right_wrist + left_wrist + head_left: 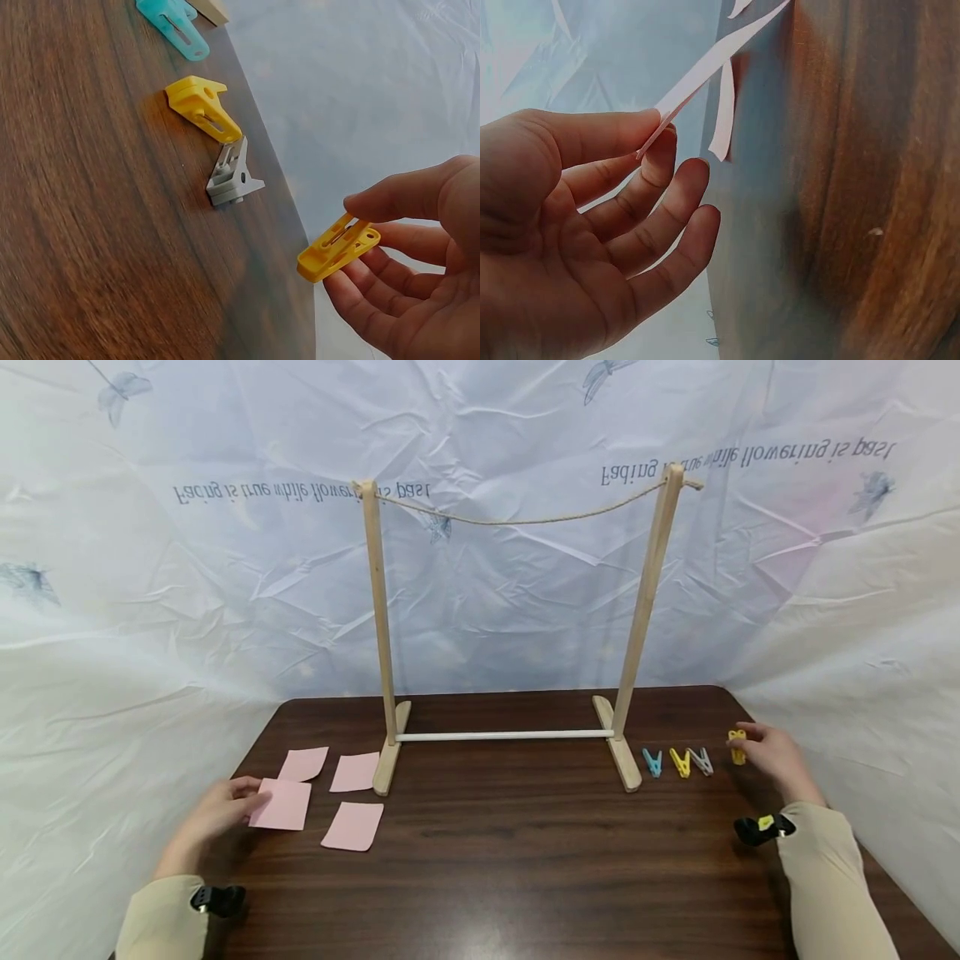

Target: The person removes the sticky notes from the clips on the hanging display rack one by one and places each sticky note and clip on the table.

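Note:
At the table's left side my left hand pinches the edge of a pink paper square between thumb and forefinger. In the left wrist view that paper is seen nearly edge-on, raised off the wood. Beside it lie three more pink squares, one of them a sheet nearer the front. Over on the right, my right hand holds a yellow clothespin by its handle end, thumb on one side and fingers on the other. A blue clothespin, another yellow clothespin and a grey clothespin lie left of this hand.
A wooden frame stands at the back, with a left post, a right post and a white crossbar. A slack rope hangs between the post tops. Patterned cloth encloses the dark wooden table.

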`<state>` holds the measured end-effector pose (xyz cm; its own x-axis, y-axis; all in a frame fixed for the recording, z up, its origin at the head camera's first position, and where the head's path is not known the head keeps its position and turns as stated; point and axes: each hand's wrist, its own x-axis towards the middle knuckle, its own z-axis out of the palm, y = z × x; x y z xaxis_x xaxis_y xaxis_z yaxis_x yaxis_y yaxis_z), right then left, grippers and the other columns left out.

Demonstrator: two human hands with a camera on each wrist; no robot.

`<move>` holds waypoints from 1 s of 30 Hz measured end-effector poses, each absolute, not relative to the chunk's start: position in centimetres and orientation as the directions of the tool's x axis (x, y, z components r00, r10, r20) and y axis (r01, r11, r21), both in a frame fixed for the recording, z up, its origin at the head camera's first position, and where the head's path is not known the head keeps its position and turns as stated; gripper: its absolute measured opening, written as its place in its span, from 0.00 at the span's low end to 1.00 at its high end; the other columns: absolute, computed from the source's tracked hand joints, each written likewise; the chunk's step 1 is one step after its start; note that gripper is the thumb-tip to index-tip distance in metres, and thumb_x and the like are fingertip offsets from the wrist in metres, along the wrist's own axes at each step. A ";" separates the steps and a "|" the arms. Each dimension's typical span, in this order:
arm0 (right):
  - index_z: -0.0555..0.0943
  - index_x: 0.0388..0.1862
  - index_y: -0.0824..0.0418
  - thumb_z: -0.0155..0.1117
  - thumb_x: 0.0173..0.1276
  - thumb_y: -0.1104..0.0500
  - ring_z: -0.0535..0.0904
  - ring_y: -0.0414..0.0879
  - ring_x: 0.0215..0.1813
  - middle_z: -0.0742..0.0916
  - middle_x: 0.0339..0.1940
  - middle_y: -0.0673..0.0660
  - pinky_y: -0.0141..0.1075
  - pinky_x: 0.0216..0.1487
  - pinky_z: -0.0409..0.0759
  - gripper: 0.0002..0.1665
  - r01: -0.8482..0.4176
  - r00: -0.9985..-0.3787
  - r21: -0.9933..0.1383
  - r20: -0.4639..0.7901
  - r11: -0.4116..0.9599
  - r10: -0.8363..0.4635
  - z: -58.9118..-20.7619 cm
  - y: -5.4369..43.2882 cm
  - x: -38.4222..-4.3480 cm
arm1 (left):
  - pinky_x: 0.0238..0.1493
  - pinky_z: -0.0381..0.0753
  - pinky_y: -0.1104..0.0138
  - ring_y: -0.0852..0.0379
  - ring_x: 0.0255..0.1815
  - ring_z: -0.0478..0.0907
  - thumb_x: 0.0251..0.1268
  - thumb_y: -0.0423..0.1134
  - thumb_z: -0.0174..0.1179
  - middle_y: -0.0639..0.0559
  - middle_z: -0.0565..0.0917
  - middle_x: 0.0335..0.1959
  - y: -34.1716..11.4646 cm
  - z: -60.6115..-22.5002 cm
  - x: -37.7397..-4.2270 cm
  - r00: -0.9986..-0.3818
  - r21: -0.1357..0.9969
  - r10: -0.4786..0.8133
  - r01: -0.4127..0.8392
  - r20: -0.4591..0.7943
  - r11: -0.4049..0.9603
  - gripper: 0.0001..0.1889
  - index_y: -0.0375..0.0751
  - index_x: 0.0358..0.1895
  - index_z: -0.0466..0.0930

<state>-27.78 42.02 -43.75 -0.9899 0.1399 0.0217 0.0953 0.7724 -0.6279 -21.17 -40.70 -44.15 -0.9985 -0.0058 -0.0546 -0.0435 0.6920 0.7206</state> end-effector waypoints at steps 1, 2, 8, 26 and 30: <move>0.62 0.71 0.81 0.53 0.78 0.55 0.71 0.75 0.56 0.72 0.61 0.84 0.62 0.46 0.75 0.35 0.097 -0.989 -0.630 0.023 0.771 0.143 -43.8 42.0 -27.8 | 0.30 0.79 0.67 0.60 0.28 0.74 0.73 0.35 0.59 0.47 0.82 0.33 -40.7 -44.1 -21.2 -0.998 0.715 -0.007 -0.047 -0.058 0.698 0.19 0.17 0.52 0.73; 0.62 0.71 0.81 0.53 0.77 0.56 0.72 0.75 0.56 0.72 0.61 0.84 0.61 0.46 0.75 0.35 0.098 -0.989 -0.630 0.026 0.770 0.147 -43.8 42.0 -27.8 | 0.30 0.79 0.67 0.60 0.28 0.74 0.73 0.35 0.60 0.47 0.82 0.33 -40.7 -44.1 -21.2 -0.998 0.712 -0.010 -0.050 -0.061 0.700 0.19 0.17 0.52 0.73; 0.62 0.69 0.83 0.54 0.77 0.58 0.73 0.76 0.55 0.73 0.59 0.84 0.61 0.45 0.77 0.33 0.103 -0.988 -0.635 0.020 0.766 0.150 -43.8 42.1 -27.8 | 0.30 0.78 0.67 0.58 0.29 0.75 0.72 0.35 0.61 0.45 0.82 0.34 -40.7 -43.8 -20.9 -0.997 0.701 -0.016 -0.061 -0.071 0.711 0.21 0.16 0.53 0.72; 0.61 0.70 0.83 0.55 0.75 0.59 0.73 0.74 0.53 0.72 0.59 0.84 0.57 0.43 0.78 0.35 0.090 -0.994 -0.609 -0.011 0.788 0.105 -44.4 42.7 -28.0 | 0.37 0.81 0.63 0.52 0.37 0.76 0.69 0.39 0.64 0.39 0.81 0.40 -41.2 -44.3 -20.9 -0.989 0.661 -0.042 -0.127 -0.143 0.740 0.27 0.15 0.57 0.69; 0.59 0.70 0.84 0.54 0.76 0.59 0.72 0.75 0.55 0.71 0.61 0.85 0.57 0.44 0.78 0.36 0.115 -0.992 -0.625 -0.035 0.772 0.119 -44.6 42.8 -28.1 | 0.35 0.77 0.63 0.53 0.34 0.74 0.68 0.39 0.65 0.42 0.82 0.37 -41.3 -44.5 -21.1 -0.989 0.652 -0.044 -0.129 -0.145 0.747 0.27 0.15 0.56 0.70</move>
